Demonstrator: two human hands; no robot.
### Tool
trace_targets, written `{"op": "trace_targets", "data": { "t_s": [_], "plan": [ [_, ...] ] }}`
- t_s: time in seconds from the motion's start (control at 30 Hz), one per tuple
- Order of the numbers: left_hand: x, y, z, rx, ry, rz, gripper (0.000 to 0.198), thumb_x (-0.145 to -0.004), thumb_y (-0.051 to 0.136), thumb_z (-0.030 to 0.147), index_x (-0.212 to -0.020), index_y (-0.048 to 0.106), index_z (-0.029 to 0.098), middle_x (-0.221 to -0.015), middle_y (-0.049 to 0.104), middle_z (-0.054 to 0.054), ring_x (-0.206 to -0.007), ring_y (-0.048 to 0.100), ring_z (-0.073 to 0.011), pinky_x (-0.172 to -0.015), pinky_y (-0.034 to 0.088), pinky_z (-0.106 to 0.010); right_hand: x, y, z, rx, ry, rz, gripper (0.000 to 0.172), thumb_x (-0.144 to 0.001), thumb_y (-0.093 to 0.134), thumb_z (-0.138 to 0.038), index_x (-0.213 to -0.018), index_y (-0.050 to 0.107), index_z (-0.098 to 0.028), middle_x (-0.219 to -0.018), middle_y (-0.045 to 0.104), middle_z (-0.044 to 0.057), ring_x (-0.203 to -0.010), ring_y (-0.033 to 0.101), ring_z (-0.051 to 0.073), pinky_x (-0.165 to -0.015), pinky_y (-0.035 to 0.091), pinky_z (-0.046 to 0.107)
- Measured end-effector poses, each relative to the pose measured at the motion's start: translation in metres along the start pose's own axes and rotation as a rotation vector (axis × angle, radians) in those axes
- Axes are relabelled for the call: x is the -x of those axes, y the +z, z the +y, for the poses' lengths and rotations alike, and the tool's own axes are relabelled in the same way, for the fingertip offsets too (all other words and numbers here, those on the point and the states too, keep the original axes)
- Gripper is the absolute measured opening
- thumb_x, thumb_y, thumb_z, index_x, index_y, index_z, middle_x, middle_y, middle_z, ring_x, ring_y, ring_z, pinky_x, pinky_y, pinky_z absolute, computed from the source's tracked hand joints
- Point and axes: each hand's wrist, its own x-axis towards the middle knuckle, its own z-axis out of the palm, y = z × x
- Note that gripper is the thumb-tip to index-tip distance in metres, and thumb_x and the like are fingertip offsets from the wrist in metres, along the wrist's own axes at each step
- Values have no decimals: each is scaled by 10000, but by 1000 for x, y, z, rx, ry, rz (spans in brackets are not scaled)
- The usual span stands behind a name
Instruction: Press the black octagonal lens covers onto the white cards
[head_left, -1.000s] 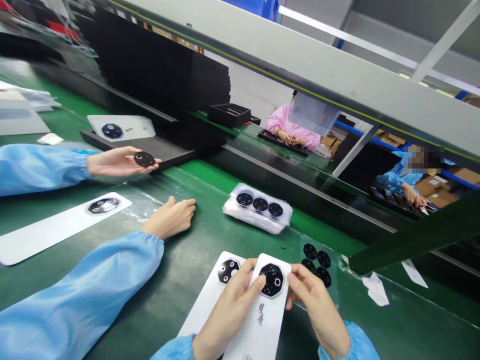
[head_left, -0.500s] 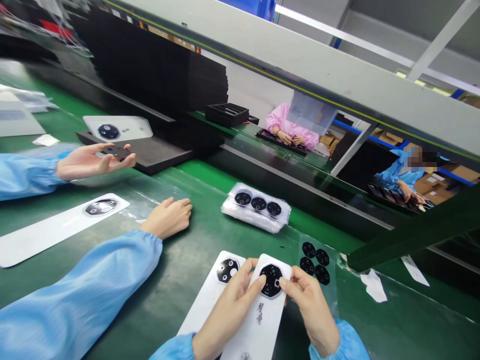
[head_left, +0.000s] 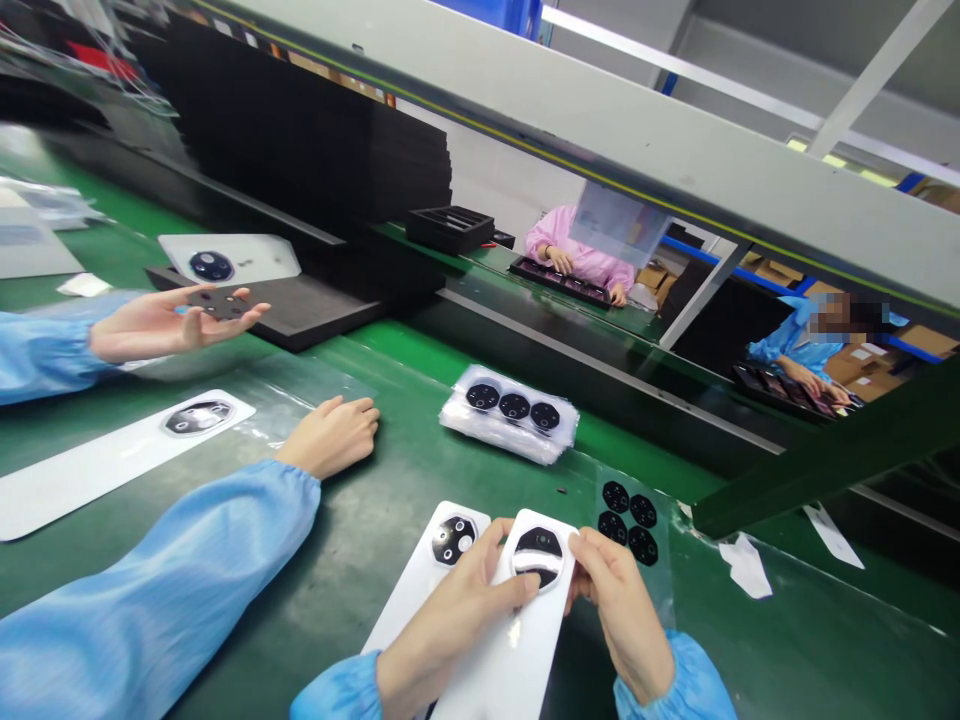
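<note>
A white phone back cover point(head_left: 517, 640) with a glossy black octagonal camera lens point(head_left: 538, 545) is held between my two hands. My left hand point(head_left: 454, 615) grips its left side, the thumb on the lower edge of the lens. At the upper right edge of the cover, my right hand point(head_left: 622, 600) pinches with thumb and fingers. Another white back cover point(head_left: 412, 590) with a black lens lies on the bench just left of it, partly hidden by my left hand. A clear sheet with several black octagonal lens pieces point(head_left: 643, 510) rests behind my right hand.
Stacked clear sheets with black lens pieces point(head_left: 514, 407) lie farther back. On the left, a co-worker's hand point(head_left: 330, 438) rests on the bench and the other point(head_left: 165, 322) holds a black piece. A green post point(head_left: 825, 460) stands right, near torn white paper point(head_left: 746, 567).
The cover has tilted, so light now glares across its lens. My left thumb slid down to the lens's lower edge; my right thumb moved up off the lens to the cover's corner.
</note>
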Motion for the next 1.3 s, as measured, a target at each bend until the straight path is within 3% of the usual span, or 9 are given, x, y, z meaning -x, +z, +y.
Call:
{"op": "trace_targets", "data": {
  "t_s": [0.33, 0.53, 0.77, 1.0, 1.17, 1.3],
  "plan": [
    [0, -1, 5, 197, -10, -215, 205, -771, 632, 235, -972, 626, 196, -795, 695, -16, -791, 638, -186, -719, 412, -270, 4, 2, -12, -63, 17, -73, 407, -754, 623, -522, -612, 500, -161, -490, 536, -36, -396, 511, 83, -404, 440, 209],
    [-1, 4, 9, 176, 5, -210, 173, -727, 657, 273, -882, 679, 199, -763, 680, -8, -719, 610, -159, -671, 401, -238, 5, 6, -18, -86, 14, -68, 442, -713, 646, -564, -610, 504, -159, -489, 544, -37, -384, 519, 80, -412, 462, 213],
    [0, 10, 11, 125, 68, -238, 139, -736, 608, 277, -823, 680, 197, -793, 670, -15, -753, 614, -179, -751, 413, -272, 4, 6, -16, -79, -2, -65, 444, -709, 649, -568, -616, 503, -159, -489, 549, -36, -383, 526, 81, -411, 461, 208],
    [-1, 5, 8, 76, 47, -173, 176, -721, 644, 325, -864, 649, 224, -774, 681, -5, -745, 629, -187, -708, 434, -272, 2, 4, -14, 1, -35, -81, 441, -751, 598, -574, -622, 471, -172, -491, 520, -44, -402, 507, 83, -427, 456, 214],
    [-1, 5, 1, 1, 130, 7, 324, -693, 682, 377, -966, 552, 259, -700, 687, 24, -595, 622, -160, -530, 412, -225, 0, -3, -16, 193, -143, -126, 396, -780, 570, -562, -681, 509, -183, -626, 504, -32, -571, 531, 118, -475, 463, 214],
    [1, 7, -1, -137, 176, 124, 369, -714, 673, 369, -1031, 509, 276, -856, 682, 32, -711, 629, -169, -610, 469, -243, 1, -11, -20, 222, -167, -164, 351, -783, 596, -514, -714, 566, -171, -634, 514, -27, -583, 513, 118, -545, 453, 230]
  ]
}}
